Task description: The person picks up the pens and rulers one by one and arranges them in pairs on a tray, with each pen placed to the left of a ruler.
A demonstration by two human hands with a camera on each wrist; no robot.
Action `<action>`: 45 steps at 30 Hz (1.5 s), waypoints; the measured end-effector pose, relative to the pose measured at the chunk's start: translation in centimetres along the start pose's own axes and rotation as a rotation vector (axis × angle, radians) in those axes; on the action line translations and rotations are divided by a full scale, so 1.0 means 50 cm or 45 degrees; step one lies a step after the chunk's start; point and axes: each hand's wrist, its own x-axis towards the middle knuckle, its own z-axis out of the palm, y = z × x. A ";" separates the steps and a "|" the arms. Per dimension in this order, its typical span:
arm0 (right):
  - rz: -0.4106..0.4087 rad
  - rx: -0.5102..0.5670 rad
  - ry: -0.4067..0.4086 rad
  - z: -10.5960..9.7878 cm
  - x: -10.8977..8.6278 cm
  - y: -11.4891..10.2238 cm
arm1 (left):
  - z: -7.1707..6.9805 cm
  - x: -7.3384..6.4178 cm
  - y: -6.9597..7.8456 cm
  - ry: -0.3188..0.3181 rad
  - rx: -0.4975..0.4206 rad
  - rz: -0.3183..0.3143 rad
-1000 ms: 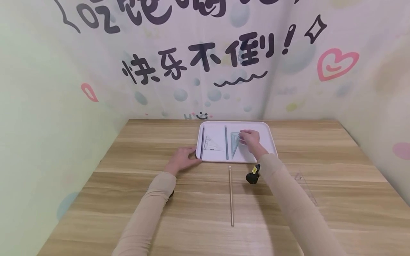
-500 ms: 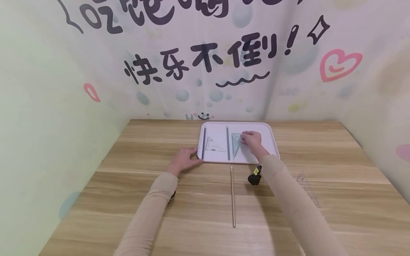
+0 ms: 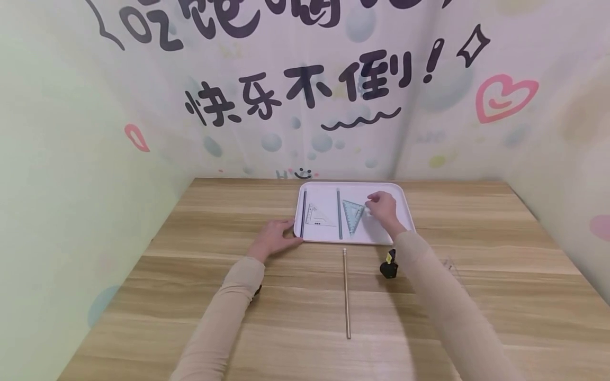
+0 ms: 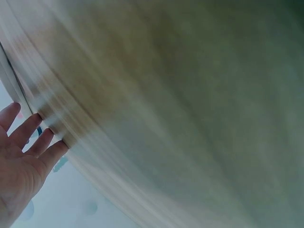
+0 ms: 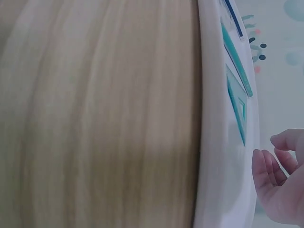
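Note:
A white tray stands at the back of the table. My left hand touches its front left corner, fingers extended in the left wrist view. In the tray lie a dark pencil, a clear set square, a blue-green pencil and a light-blue set square, slightly tilted. Just right of the blue set square is my right hand. Its fingers are loosely bent with nothing between them, as the right wrist view hand shows.
A gold pencil lies on the wooden table in front of the tray. Another clear set square shows partly beside my right sleeve. A black device with a yellow label is under the right wrist. A printed curtain hangs behind.
My right hand has let go of the blue set square and moved slightly right. The set square has turned and now lies uncovered beside the blue-green pencil. The left hand stays at the tray.

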 end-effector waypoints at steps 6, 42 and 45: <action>-0.177 -0.128 0.028 -0.026 -0.014 -0.012 | -0.001 0.000 0.000 0.009 -0.002 0.005; -0.600 -0.583 -0.252 -0.114 -0.193 -0.062 | 0.001 -0.003 0.003 0.021 0.008 0.029; -0.608 -0.612 -0.252 -0.113 -0.201 -0.063 | 0.003 -0.001 0.002 0.033 0.012 0.036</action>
